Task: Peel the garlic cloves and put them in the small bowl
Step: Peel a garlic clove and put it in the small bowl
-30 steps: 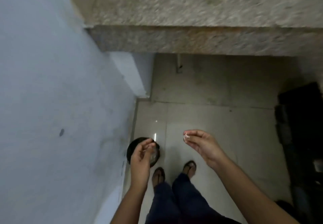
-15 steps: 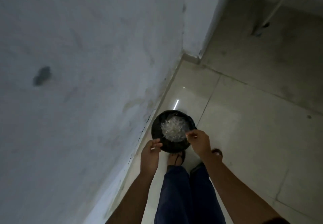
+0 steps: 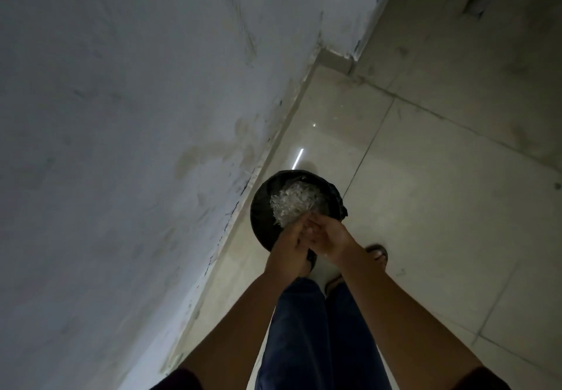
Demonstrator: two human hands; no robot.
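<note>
Head view: both hands meet right over a round black bin (image 3: 261, 217) on the floor (image 3: 425, 207) by the wall (image 3: 121, 146), presumably so skins drop straight in. The left hand (image 3: 287, 245) and right hand (image 3: 331, 237) touch, fingers bunched together. Each grip is too dim to read, so I can't tell if a clove sits between them (no small bowl in sight either). The bin holds a pale, papery heap of skins (image 3: 292, 202); the tiles look glossy.

The left hand (image 3: 289, 245) and right hand (image 3: 330, 237) touch above a black bin (image 3: 262, 210) holding pale peels (image 3: 292, 202).
</note>
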